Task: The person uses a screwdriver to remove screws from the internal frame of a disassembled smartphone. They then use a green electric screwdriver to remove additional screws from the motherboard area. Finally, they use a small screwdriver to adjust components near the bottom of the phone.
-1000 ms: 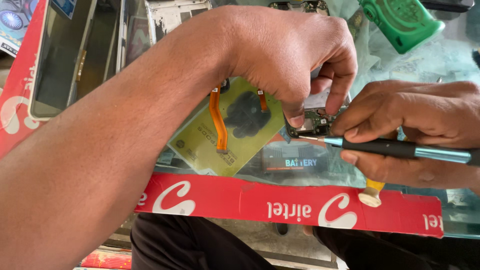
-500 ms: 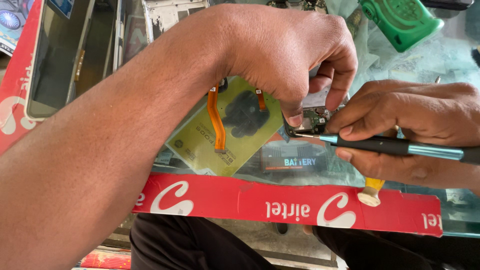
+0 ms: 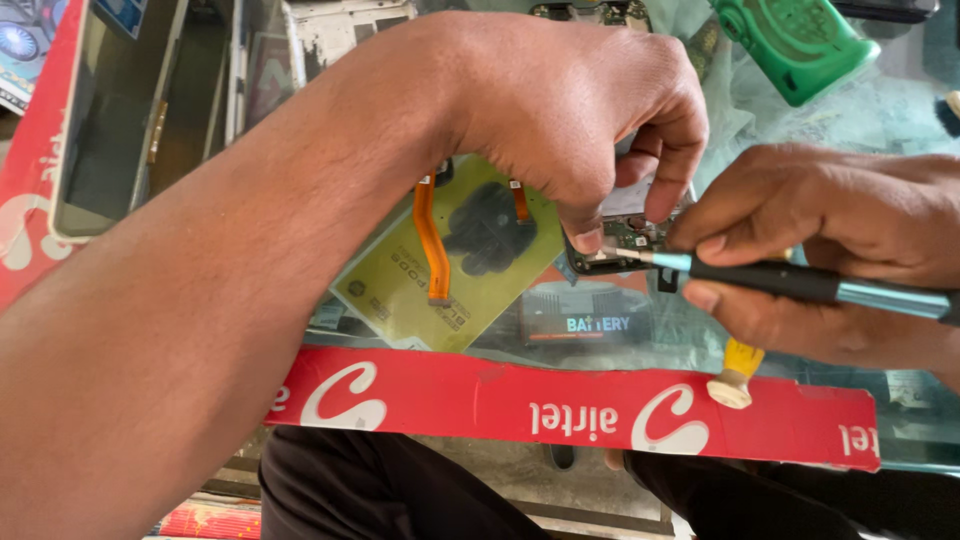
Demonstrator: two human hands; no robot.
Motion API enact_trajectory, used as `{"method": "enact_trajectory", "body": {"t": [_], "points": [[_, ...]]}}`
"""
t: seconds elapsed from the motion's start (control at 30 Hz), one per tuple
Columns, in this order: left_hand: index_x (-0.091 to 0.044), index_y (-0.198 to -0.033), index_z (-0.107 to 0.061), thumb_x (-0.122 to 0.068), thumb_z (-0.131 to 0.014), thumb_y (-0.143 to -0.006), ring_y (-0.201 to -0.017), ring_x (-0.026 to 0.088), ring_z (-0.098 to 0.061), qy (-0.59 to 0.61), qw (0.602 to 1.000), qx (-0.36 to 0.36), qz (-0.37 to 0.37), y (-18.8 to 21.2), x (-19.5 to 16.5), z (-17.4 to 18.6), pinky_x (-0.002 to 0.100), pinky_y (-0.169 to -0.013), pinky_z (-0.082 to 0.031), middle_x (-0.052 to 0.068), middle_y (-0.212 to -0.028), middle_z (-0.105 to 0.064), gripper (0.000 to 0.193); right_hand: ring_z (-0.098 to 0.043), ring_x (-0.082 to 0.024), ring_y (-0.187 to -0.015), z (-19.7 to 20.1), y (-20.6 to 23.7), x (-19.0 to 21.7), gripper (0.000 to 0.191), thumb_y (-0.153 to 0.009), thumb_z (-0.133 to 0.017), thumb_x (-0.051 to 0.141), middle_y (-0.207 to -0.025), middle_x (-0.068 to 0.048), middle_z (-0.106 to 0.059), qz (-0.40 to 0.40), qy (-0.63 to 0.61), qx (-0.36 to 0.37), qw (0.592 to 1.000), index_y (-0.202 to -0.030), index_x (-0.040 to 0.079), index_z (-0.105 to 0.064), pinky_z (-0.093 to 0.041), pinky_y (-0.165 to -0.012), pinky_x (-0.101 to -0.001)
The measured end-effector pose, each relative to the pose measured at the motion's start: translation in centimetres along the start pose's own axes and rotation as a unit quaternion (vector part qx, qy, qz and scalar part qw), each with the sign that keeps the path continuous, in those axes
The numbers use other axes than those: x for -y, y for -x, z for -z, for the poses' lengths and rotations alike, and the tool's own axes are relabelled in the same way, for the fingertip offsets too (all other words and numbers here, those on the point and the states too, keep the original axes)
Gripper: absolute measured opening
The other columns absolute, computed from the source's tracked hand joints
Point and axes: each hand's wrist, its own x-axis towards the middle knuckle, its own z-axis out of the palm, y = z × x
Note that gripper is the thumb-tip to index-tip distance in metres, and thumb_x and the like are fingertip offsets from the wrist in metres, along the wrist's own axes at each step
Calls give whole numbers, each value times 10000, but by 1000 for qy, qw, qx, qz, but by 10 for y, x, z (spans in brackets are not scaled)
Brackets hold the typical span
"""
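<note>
On a glass counter (image 3: pixel 880 110), the left hand (image 3: pixel 570 100) pinches the top end of an opened phone (image 3: pixel 470 250) at center frame. The right hand (image 3: pixel 830 240), at 3 o'clock, grips a dark screwdriver (image 3: pixel 800 283), its tip touching the small circuit board (image 3: pixel 615 240). A green case (image 3: pixel 800 40) lies at 1 o'clock.

A glass worktop (image 3: pixel 900 110) fills most of the view, its clear top showing dim shelves and boxed goods in the case beneath. A red strip with white lettering and curled white marks (image 3: pixel 560 405) runs along the near edge, and another red strip (image 3: pixel 30 180) slants up the left side. Below the near edge lies a grey, dusty floor (image 3: pixel 500 470), and soft, even daylight falls on the glass with pale reflections.
</note>
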Motion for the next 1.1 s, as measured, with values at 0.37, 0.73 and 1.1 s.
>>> {"method": "enact_trajectory", "body": {"t": [0.37,0.73,1.1], "points": [[-119,-904,-743,-63,-902,-569,-583,85,-614,-10,1000,11,-4,-2,2,1,312,-498,-471,-45,-648,-623,375,-749,-187,-970,4,6,0,230,-830,-803,143,-1026,-70,-791,10,12,66,998,-981,131,-629,-597,-667,-252],[-116,-899,-734,-78,-912,-556,-611,94,-621,-13,1000,13,-5,-2,2,1,317,-515,-460,-42,-672,-635,389,-740,-158,-940,2,8,3,231,-808,-820,136,-1028,-53,-781,-23,23,49,998,-960,116,-647,-592,-703,-260],[-130,-919,-752,-104,-915,-565,-585,86,-592,-2,1000,17,-22,-2,8,2,308,-514,-470,-47,-659,-601,391,-741,-152,-949,1,8,-1,238,-842,-785,89,-994,-47,-781,-4,-16,18,1000,-1010,138,-624,-592,-680,-235]]}}
